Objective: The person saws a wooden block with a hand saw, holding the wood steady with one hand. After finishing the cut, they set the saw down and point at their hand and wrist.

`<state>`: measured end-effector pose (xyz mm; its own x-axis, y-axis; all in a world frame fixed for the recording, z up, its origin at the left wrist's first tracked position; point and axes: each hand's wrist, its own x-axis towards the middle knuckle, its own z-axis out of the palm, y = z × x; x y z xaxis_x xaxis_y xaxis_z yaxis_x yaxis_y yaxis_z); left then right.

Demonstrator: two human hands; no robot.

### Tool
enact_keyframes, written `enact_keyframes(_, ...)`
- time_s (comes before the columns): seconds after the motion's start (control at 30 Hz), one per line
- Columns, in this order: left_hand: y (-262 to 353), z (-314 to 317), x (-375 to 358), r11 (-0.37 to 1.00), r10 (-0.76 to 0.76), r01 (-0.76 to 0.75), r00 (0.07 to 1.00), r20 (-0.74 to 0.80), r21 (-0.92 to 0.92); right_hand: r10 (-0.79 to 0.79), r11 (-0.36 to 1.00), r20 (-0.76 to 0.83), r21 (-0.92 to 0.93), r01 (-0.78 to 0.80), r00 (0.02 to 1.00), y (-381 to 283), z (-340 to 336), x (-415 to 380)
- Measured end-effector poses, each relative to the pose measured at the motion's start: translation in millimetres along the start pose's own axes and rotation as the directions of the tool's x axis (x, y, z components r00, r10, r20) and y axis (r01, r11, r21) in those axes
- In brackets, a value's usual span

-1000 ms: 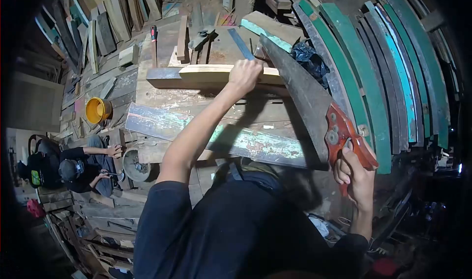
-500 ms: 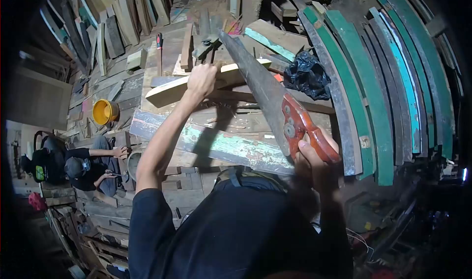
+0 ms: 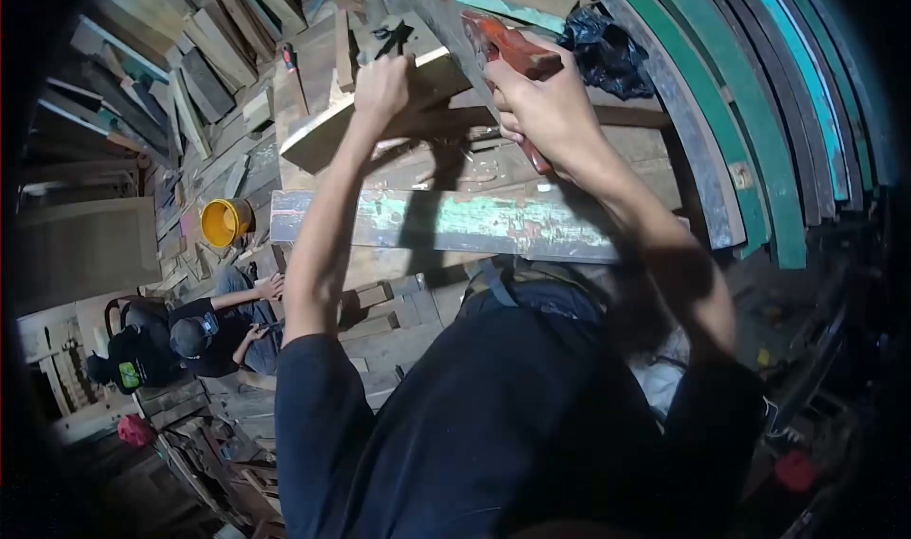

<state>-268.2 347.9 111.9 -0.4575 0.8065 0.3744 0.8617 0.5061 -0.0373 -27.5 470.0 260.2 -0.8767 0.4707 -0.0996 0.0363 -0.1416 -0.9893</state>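
Observation:
My right hand (image 3: pixel 546 107) is wrapped round the red handle of a handsaw (image 3: pixel 498 41). The saw's grey blade, partly blurred, points up and away, alongside the right end of a pale wooden board (image 3: pixel 327 136). Closed in a fist, my left hand (image 3: pixel 382 88) grips that board near its middle, and its fingertips are hidden. The board lies tilted over the worktable. Just beyond the left fist is a dark tool (image 3: pixel 394 41). Nearer to me, a plank with flaking green paint (image 3: pixel 446 218) lies across the table.
A black plastic bag (image 3: pixel 607 55) lies beyond my right hand, beside long green-painted boards (image 3: pixel 731 112). A red-handled tool (image 3: pixel 289 60), a yellow bucket (image 3: pixel 226 223) and stacked timber (image 3: pixel 213 36) are to the left. Another person (image 3: pixel 199 335) sits at lower left.
My right hand has pushed the saw forward and left, bringing the blade alongside the board's end. My left hand stays on the board. The whole view has shifted and turned slightly.

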Motion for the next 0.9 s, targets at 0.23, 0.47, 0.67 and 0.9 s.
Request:
enact_keyframes(0.23,-1,0,5,0.999,-0.003,0.006,0.998,0.064,-0.052,0.148,0.958,-0.193,-0.216,-0.189,0.970,-109,-30,-142)
enact_keyframes(0.47,42,-13,-19,0.995,0.094,-0.096,0.992,0.082,0.018,0.184,0.983,-0.014,-0.022,-0.184,0.983,-57,-18,-92)
enact_keyframes(0.67,42,-8,-13,0.996,0.054,-0.055,0.998,-0.016,-0.075,0.118,0.990,-0.107,0.088,-0.109,0.987,-9,5,-15)
enact_keyframes(0.9,45,0,-7,0.998,0.020,-0.021,1.000,-0.002,-0.064,0.151,0.978,-0.199,-0.113,-0.176,0.968,-65,-25,-166)
